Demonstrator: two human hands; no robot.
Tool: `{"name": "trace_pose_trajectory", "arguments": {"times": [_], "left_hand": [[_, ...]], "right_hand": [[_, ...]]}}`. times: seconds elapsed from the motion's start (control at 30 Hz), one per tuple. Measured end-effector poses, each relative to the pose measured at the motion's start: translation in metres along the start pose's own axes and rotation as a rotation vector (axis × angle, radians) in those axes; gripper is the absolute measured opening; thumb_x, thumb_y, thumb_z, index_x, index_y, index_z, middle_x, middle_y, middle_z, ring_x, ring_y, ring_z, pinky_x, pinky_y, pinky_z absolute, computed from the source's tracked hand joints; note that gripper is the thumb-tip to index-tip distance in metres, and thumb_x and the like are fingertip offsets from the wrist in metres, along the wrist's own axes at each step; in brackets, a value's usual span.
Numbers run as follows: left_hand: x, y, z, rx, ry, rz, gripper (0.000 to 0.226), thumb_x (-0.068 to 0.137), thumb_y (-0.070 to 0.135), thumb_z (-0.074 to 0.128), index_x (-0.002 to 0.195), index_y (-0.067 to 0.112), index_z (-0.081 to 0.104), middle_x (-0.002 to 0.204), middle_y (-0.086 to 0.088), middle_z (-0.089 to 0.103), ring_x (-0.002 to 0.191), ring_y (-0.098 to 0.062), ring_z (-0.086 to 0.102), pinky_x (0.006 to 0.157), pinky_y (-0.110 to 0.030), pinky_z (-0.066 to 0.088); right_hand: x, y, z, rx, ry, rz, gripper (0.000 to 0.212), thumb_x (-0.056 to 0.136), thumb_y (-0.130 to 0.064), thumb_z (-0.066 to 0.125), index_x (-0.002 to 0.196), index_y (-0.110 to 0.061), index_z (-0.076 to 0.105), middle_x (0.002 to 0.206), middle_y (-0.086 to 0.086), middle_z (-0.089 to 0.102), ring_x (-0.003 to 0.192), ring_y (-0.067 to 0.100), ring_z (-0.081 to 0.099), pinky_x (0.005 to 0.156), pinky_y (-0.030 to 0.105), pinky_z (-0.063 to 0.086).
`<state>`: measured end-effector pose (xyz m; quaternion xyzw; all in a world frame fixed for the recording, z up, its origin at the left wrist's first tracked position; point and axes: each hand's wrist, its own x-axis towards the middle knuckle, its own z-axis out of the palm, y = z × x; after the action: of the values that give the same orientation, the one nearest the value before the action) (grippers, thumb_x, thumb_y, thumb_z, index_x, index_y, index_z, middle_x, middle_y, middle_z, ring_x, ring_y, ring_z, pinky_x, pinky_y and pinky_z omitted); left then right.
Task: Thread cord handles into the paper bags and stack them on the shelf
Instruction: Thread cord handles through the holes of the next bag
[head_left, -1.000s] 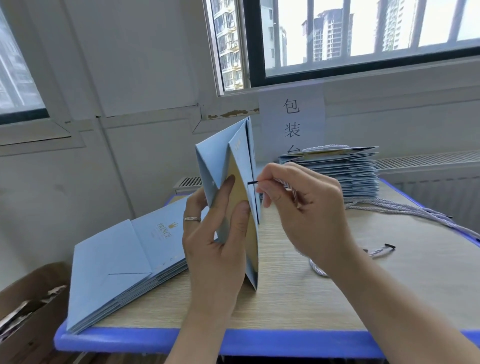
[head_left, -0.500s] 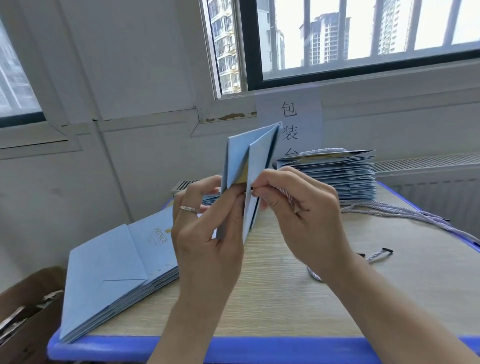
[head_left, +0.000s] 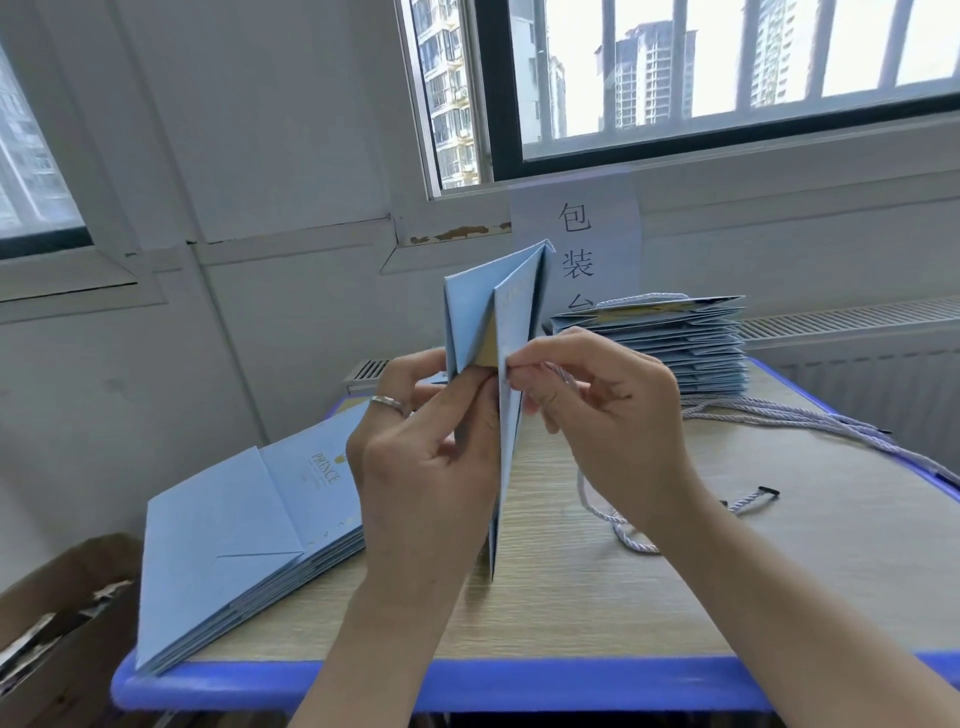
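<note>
Threading step: left grip holds the paper bag upright, right grip pinches the cord against it; next probably needs pulling through.

Body check: two bare forearms, one entering frame at 6 o'clock, the other at 5. The left hand wears one plain silver band ring at its 11 o'clock, smooth and shiny; can't tell which finger. The right hand, at 3 o'clock of the left, is bare from fingers to forearm.
</note>
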<state>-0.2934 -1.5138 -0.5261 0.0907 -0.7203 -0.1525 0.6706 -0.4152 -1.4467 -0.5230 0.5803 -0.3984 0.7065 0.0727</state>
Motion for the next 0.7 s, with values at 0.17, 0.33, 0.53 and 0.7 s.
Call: {"name": "trace_pose_trajectory", "arguments": {"times": [0.17,0.33,0.53,0.7], "left_hand": [[-0.012,-0.003,0.002,0.103,0.009,0.007,0.018,0.094,0.016,0.062,0.105,0.015,0.077,0.107,-0.003,0.065,0.076,-0.014,0.062,0.048,-0.026,0.052],[-0.029,-0.011,-0.005,0.180,-0.055,-0.092,0.017,0.089,0.008,0.061,0.089,0.011,0.077,0.083,0.002,0.059,0.060,0.003,0.047,0.059,-0.006,0.032],[-0.037,-0.015,-0.015,0.218,-0.177,-0.142,0.016,0.085,0.015,0.063,0.090,0.020,0.078,0.096,0.002,0.067,0.060,0.006,0.049,0.059,-0.004,0.031],[-0.040,-0.014,-0.016,0.209,-0.165,-0.137,0.015,0.080,0.012,0.065,0.085,0.018,0.078,0.092,0.003,0.066,0.060,0.003,0.052,0.055,-0.011,0.038]], "right_hand": [[-0.003,0.007,-0.006,-0.088,-0.086,0.110,0.022,0.086,-0.014,0.071,0.097,-0.031,0.065,0.075,-0.003,0.067,0.063,0.018,0.061,0.063,0.044,0.055],[-0.003,0.021,-0.026,-0.665,-0.512,0.143,0.015,0.091,-0.031,0.067,0.081,-0.021,0.064,0.069,-0.006,0.062,0.063,0.013,0.055,0.065,0.040,0.051],[0.000,0.017,-0.038,-0.960,-0.651,0.443,0.058,0.092,-0.065,0.050,0.055,-0.019,0.050,0.051,-0.004,0.045,0.049,0.012,0.040,0.053,0.030,0.033],[0.006,0.013,-0.043,-0.593,-0.435,0.689,0.078,0.087,-0.077,0.027,0.068,-0.015,0.071,0.046,0.000,0.056,0.043,0.014,0.050,0.051,0.028,0.042]]}}
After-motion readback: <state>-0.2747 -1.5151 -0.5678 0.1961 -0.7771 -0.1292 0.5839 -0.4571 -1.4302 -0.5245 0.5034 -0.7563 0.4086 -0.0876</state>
